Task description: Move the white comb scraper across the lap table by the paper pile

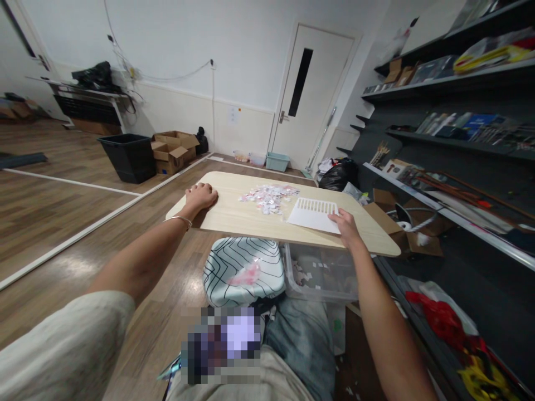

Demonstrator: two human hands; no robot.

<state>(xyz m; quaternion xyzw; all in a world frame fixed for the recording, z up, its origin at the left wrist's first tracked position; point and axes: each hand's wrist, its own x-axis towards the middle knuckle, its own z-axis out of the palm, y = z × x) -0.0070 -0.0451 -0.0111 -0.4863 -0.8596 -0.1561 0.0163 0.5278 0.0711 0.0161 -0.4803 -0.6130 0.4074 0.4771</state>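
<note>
- Tabletop (229, 214), one, pale wood; bears the work.
- Cushion (219, 273), one, pale with dark wavy lines, below the table's near edge; a pinkish clear packet (249, 273) lies on it.
- Bin (326, 293), one, clear plastic, beside the cushion; loose bits inside.
- Pile of scraps (271, 197), white and pinkish, loose, mid-table. Judged risk: a quick sweep or a jolt to the table could scatter light pieces over the edge.
- Slotted sheet (311, 217), one, white, slots toward its far edge, just right of the pile. Judged risk: held at one corner, it could twist or bend under load.
- Left hand (202, 196), palm down at the table's left end; fingers close together, grip on the edge cannot be told.
- Right hand (346, 224), thumb and fingers clamped on the sheet's near right corner.
</note>
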